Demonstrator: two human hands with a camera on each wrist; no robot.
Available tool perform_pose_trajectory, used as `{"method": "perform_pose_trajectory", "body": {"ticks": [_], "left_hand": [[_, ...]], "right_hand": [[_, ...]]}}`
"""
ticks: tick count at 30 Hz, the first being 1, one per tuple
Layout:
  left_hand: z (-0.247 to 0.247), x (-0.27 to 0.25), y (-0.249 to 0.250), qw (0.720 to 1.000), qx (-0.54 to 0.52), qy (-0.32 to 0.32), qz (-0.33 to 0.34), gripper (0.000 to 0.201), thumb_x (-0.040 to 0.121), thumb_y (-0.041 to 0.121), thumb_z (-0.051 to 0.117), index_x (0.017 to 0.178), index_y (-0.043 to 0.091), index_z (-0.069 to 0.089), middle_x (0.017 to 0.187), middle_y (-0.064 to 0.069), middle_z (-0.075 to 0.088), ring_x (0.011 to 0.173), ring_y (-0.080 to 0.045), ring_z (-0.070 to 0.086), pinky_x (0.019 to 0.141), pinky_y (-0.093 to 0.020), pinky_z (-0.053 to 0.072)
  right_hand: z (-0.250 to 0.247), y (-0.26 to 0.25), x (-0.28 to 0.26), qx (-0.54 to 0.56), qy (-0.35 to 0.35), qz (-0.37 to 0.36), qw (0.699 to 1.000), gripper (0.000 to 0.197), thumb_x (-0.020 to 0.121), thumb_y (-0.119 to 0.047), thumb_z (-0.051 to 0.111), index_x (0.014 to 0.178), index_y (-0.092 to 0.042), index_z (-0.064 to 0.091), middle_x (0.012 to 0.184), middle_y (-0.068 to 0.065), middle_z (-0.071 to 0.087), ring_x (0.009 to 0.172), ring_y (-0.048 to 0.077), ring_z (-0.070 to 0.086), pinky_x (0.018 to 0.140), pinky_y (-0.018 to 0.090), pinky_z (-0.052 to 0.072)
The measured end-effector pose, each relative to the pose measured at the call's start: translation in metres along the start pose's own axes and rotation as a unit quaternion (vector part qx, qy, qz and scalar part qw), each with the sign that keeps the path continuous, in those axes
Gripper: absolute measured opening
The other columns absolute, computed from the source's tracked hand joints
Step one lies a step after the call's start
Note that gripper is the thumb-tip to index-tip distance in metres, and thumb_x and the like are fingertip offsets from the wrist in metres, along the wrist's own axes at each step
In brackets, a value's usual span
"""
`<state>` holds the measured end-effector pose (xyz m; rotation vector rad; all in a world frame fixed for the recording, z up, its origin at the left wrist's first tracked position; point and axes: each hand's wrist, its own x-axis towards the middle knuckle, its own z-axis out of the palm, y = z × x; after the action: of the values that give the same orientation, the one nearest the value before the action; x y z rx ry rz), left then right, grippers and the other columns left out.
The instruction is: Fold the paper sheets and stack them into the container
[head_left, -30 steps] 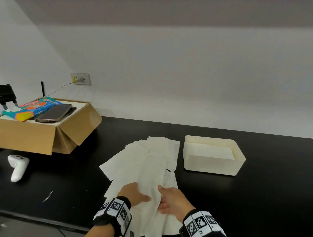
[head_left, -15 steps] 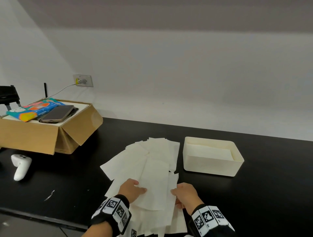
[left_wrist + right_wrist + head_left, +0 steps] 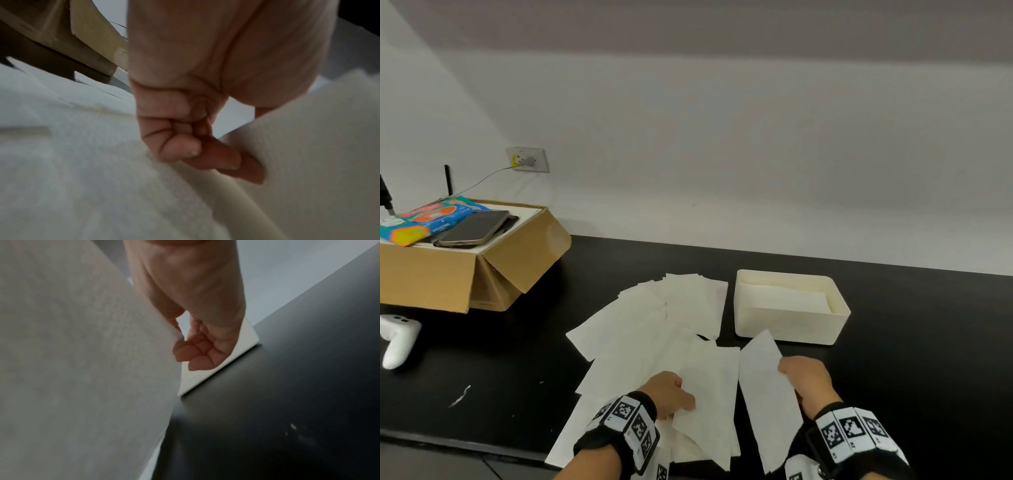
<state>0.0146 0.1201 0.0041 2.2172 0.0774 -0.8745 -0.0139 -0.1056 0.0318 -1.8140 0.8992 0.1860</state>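
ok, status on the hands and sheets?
Left hand grips one sheet. Right hand pinches another sheet. Container beside it, path open.

We find no text, number or brand that can be read. The wristbands [image 3: 631,423] carry black-and-white square code markers, which are patterns, not letters. The colourful packet [image 3: 424,219] on the box [image 3: 448,274] bears printing too small and blurred for us to make out. The phone [image 3: 472,228] screen is dark.
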Motion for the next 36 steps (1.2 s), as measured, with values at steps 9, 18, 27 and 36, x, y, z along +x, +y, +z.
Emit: {"method": "perform_pose_trajectory", "body": {"ticks": [9, 18, 27, 36], "left_hand": [[0.02, 0.002, -0.002, 0.999, -0.034, -0.033, 0.005, 0.015, 0.085, 0.018, 0.062, 0.081, 0.019, 0.048, 0.087, 0.003, 0.056, 0.073, -0.012, 0.058, 0.057, -0.018, 0.051], [0.012, -0.001, 0.0, 0.962, -0.27, 0.02, -0.044, 0.026, 0.099, 0.018, 0.037, 0.078, 0.007, 0.049, 0.073, -0.011, 0.059, 0.059, -0.022, 0.056, 0.051, -0.028, 0.046], [0.016, 0.014, -0.015, 0.987, -0.153, 0.036, 0.025, 0.04, 0.081, 0.013, 0.069, 0.112, 0.017, 0.045, 0.112, -0.008, 0.057, 0.097, -0.023, 0.059, 0.071, -0.029, 0.056], [0.006, 0.007, -0.011, 0.959, -0.222, 0.045, 0.171, 0.027, 0.089, 0.006, 0.056, 0.106, 0.026, 0.05, 0.097, 0.001, 0.062, 0.093, -0.017, 0.062, 0.071, -0.022, 0.053]], "right_hand": [[-0.019, -0.022, -0.03, 0.285, -0.12, -0.081, 0.947, 0.011, 0.093, -0.008, 0.051, 0.095, -0.012, 0.062, 0.096, 0.011, 0.065, 0.091, 0.028, 0.061, 0.074, 0.04, 0.051], [0.066, 0.033, 0.002, 0.035, -0.089, -0.064, 0.993, 0.01, 0.089, -0.012, 0.059, 0.096, -0.012, 0.066, 0.097, 0.009, 0.069, 0.089, 0.025, 0.067, 0.077, 0.038, 0.058], [0.077, 0.031, 0.002, -0.176, -0.06, -0.173, 0.967, 0.018, 0.088, -0.017, 0.061, 0.072, -0.021, 0.055, 0.078, -0.006, 0.058, 0.076, 0.009, 0.054, 0.07, 0.017, 0.044], [0.07, 0.02, 0.005, 0.112, -0.115, -0.051, 0.986, 0.084, 0.075, -0.043, 0.074, 0.142, -0.013, 0.034, 0.126, 0.01, 0.055, 0.113, 0.026, 0.056, 0.097, 0.037, 0.045]]}}
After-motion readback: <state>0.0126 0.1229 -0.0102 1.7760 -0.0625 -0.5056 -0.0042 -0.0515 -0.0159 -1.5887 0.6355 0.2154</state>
